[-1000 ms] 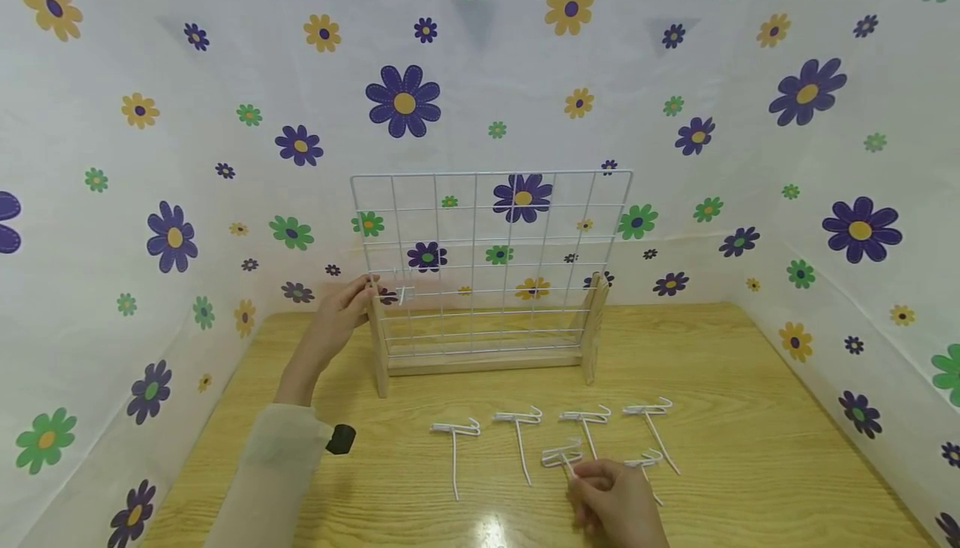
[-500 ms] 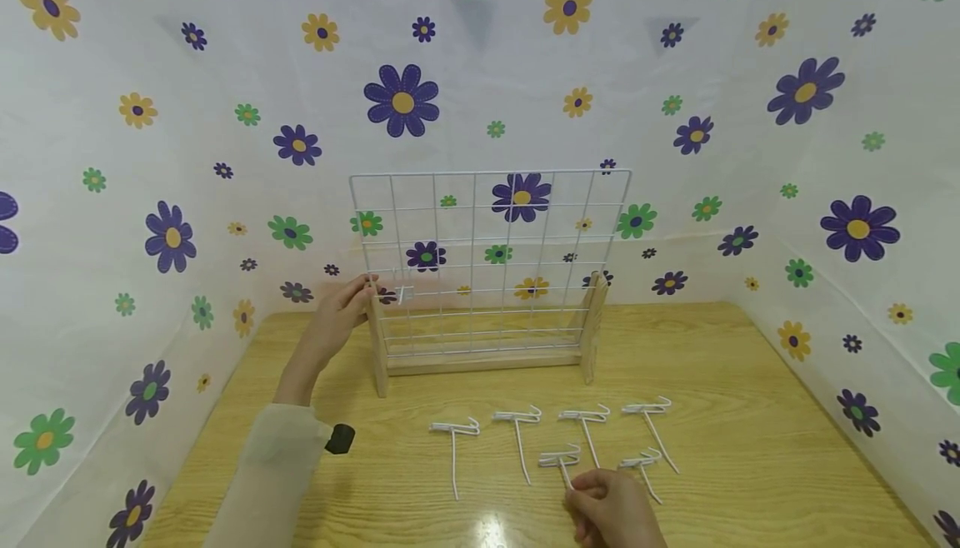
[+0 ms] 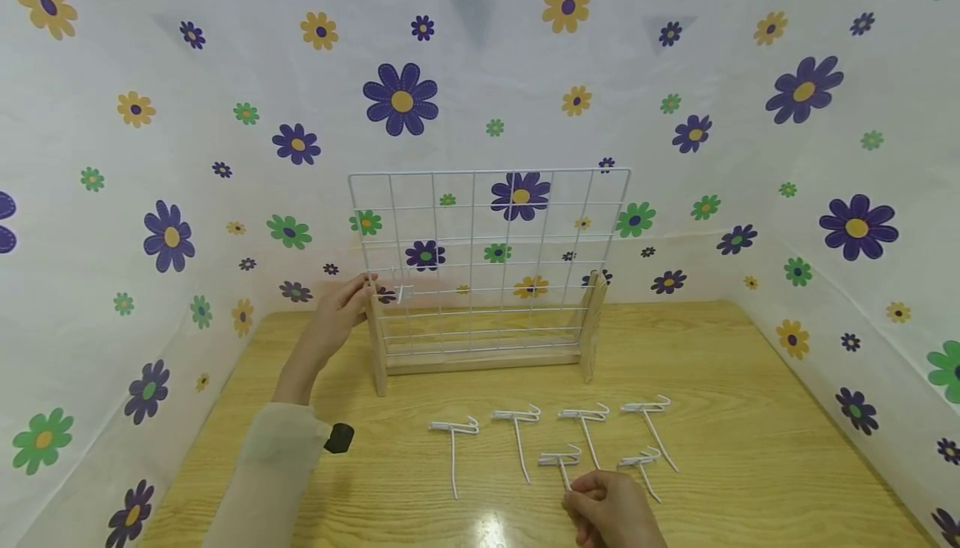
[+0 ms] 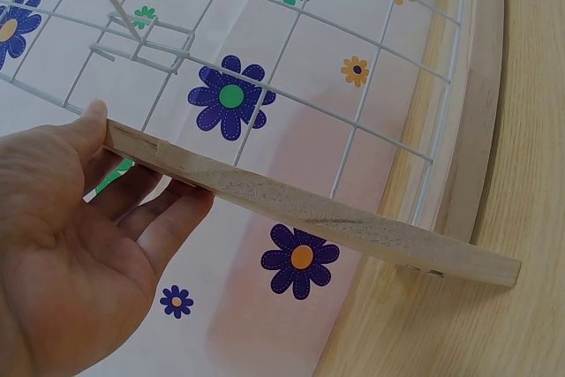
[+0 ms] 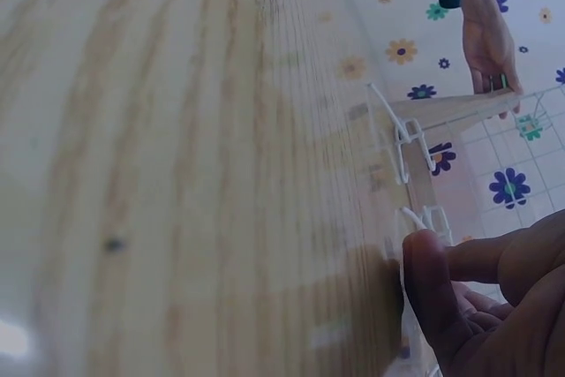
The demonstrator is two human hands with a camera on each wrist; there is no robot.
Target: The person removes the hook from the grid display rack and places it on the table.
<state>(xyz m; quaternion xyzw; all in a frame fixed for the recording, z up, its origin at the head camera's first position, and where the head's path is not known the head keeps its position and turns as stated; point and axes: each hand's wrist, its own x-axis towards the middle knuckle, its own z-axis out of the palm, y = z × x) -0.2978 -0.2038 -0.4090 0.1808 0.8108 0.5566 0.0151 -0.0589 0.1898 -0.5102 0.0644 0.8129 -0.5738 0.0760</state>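
Observation:
A white wire grid panel (image 3: pixel 487 223) stands upright in a wooden stand (image 3: pixel 480 361) on the table. My left hand (image 3: pixel 341 315) grips the top of the stand's left post (image 4: pixel 265 200), thumb on one face and fingers on the other. One white hook (image 4: pixel 141 37) hangs on the grid close to that hand. Low in the head view, my right hand (image 3: pixel 615 506) pinches the stem of a white wire hook (image 3: pixel 560 458) between thumb and fingers. Its lower end is hidden by the fingers.
Several similar hooks lie on the wood-grain table (image 3: pixel 750 448): a left hook (image 3: pixel 453 448), others in the back row, and a front hook (image 3: pixel 641 466) just right of my right hand. A flower-printed cloth (image 3: pixel 480 73) surrounds the table at the back and sides.
The hook in my right hand has shifted slightly left and down, its head now steadier and more level. My left hand has kept its hold on the post.

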